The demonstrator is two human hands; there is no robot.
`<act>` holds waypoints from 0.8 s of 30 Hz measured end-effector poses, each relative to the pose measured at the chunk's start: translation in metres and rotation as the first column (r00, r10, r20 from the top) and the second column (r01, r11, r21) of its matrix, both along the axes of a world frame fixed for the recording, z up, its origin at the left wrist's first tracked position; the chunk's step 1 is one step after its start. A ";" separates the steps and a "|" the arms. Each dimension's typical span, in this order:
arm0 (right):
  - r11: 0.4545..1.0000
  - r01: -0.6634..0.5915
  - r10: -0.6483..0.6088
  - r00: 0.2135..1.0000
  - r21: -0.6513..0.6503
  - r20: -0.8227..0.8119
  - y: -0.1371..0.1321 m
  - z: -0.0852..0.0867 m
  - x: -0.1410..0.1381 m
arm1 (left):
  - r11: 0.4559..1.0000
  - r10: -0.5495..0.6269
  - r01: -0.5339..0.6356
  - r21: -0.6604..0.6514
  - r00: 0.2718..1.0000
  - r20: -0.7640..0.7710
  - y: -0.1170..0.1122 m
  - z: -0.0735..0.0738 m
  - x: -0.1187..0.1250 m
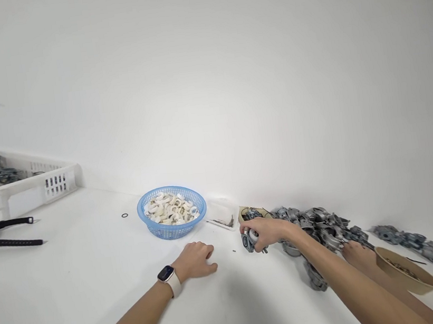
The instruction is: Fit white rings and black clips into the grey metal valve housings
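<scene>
My left hand (pixel 195 260), with a watch (pixel 168 278) on its wrist, rests on the white table in front of the blue basket. Its fingers are loosely bent, the thumb stands apart, and I see nothing held. A grey metal casting (pixel 248 242) with a round opening is gripped from above by my right hand (pixel 266 231), at the left end of a heap of similar castings (pixel 322 225). A white ring-shaped piece (pixel 253 234) shows at the casting beneath the fingers. Just behind this hand sits a small tan box (pixel 261 211) with dark rings in it.
White ring pieces fill the blue basket (pixel 149 226). Beside it lies a white tray (pixel 218 221) with thin parts. A white crate (pixel 60 183) and black watch (pixel 6 236) are left. At right, a co-worker's hands (pixel 358 250) flank a tan bowl (pixel 385 262) near more castings (pixel 414 245).
</scene>
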State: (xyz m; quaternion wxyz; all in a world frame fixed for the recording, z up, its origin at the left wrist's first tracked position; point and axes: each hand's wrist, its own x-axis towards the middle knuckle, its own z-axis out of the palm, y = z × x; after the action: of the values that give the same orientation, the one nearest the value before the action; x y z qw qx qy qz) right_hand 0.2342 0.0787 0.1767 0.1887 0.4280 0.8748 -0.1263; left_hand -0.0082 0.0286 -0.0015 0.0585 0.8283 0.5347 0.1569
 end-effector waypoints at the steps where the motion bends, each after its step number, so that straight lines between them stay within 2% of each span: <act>1: 1.000 0.007 -0.007 1.000 -0.003 0.003 0.001 0.000 0.004 | 1.000 -0.001 0.001 0.000 1.000 0.002 0.000 0.000 0.000; 14: 0.993 0.121 -0.121 0.993 0.005 -0.002 0.003 -0.009 0.068 | 1.000 0.006 -0.006 -0.012 1.000 0.008 0.001 -0.002 -0.001; 24: 0.961 0.275 -0.276 0.960 -0.018 -0.043 0.009 -0.014 0.144 | 1.000 0.004 -0.004 -0.026 1.000 0.011 0.000 0.000 -0.001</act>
State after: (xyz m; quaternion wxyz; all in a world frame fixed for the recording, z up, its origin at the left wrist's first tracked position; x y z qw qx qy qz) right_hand 0.3782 0.0882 0.1628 0.1521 0.5415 0.8100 -0.1661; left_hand -0.0087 0.0284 -0.0018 0.0718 0.8256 0.5379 0.1546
